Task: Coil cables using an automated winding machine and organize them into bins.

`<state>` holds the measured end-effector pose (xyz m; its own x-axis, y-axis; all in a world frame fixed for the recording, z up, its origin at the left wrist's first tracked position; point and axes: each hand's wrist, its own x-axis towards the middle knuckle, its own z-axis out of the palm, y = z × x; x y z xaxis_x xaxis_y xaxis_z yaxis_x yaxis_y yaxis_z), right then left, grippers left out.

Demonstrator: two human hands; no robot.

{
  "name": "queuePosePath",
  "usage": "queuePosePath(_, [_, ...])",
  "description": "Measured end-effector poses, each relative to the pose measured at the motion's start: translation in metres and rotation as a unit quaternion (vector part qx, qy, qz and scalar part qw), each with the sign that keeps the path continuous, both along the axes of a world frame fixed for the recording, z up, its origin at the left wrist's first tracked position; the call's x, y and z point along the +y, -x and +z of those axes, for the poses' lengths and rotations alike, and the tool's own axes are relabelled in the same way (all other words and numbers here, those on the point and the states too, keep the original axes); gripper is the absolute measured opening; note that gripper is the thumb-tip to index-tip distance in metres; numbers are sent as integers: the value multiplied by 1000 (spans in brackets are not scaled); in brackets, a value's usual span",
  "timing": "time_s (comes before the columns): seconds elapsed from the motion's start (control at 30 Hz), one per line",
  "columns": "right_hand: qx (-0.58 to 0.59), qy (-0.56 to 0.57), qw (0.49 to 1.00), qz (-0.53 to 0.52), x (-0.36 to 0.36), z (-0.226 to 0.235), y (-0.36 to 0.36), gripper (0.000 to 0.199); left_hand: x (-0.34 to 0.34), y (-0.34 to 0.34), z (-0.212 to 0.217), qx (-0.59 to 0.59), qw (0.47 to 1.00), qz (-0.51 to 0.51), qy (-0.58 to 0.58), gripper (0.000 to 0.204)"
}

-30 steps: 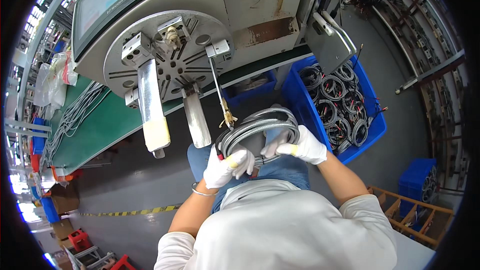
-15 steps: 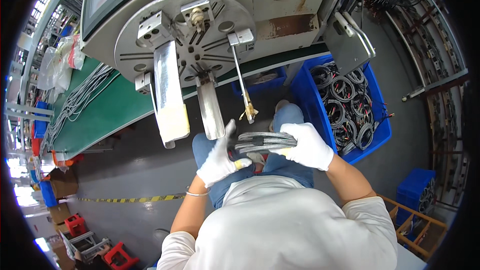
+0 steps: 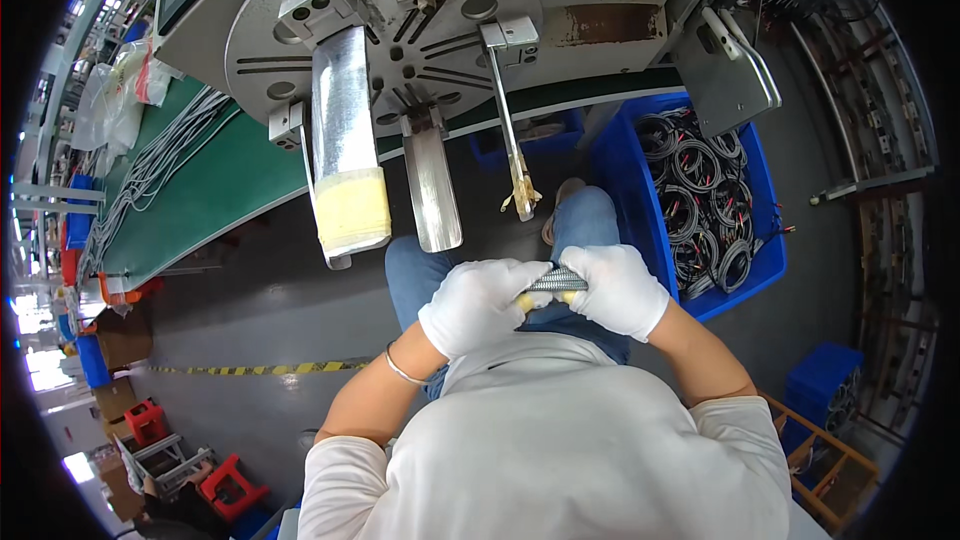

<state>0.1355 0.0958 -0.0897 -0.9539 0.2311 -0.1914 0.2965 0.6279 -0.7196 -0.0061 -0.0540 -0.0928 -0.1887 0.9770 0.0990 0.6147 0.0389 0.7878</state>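
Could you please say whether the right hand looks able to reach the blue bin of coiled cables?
Probably yes: the blue bin is near the right hand, with nothing visible between them, though that hand holds braided cable.

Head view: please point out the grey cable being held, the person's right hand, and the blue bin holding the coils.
Grey cable (image 3: 560,280), head view: its exposed braided stretch.
Right hand (image 3: 616,289), head view: back of the hand.
Blue bin (image 3: 632,196), head view: its left wall.
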Motion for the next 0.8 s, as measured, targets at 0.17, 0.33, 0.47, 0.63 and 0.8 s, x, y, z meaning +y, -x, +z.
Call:
queuePosePath(0.17, [-34,105,992,62,6,-4,3,21,-5,5,-1,-170,976,-41,128,24])
queuePosePath(0.33, [16,117,990,80,6,-7,5,28,-9,11,-3,-156,970,-94,161,23])
queuePosePath(0.47, [-81,208,973,54,9,-11,4,22,-10,15,-6,-201,956,-44,208,24])
queuePosePath(0.63, [-246,493,834,33,6,-16,3,16,-12,19,-8,-203,958,-135,148,25])
queuePosePath(0.8, [35,159,986,45,0,-15,4,18,-8,17,-13,-225,948,-72,213,26])
